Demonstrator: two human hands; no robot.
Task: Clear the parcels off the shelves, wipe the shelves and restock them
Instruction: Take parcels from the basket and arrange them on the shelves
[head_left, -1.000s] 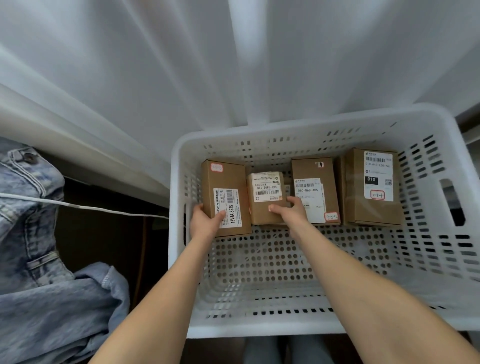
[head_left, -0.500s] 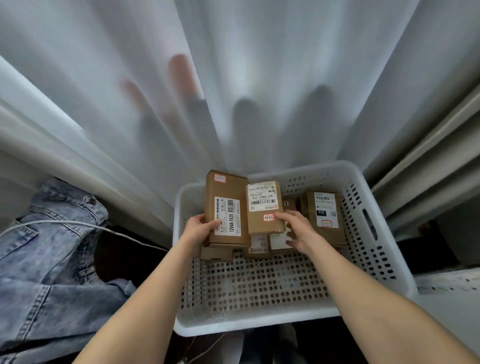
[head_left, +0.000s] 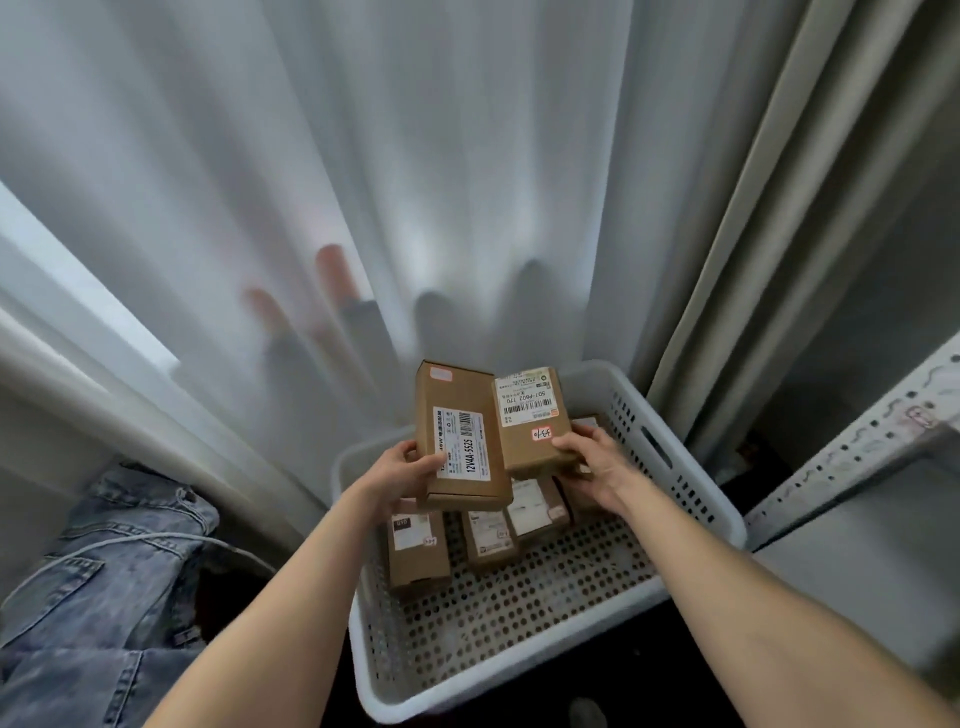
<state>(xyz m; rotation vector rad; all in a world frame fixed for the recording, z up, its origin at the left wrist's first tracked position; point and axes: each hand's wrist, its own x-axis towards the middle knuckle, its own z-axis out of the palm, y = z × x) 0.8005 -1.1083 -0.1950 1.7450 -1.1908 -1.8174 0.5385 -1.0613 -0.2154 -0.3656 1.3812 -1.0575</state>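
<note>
Raised clear of basket (head_left: 675, 467): long parcel (head_left: 462, 441) clamped in left hand (head_left: 405, 467), short parcel (head_left: 530, 415) in right hand (head_left: 592, 457). Left other parcels (head_left: 415, 551) toward far wall (restocking barely begun).

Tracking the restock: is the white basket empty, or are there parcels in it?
Not empty. Several parcels lie on the basket floor, under the two that the left hand and right hand hold above it.
</note>
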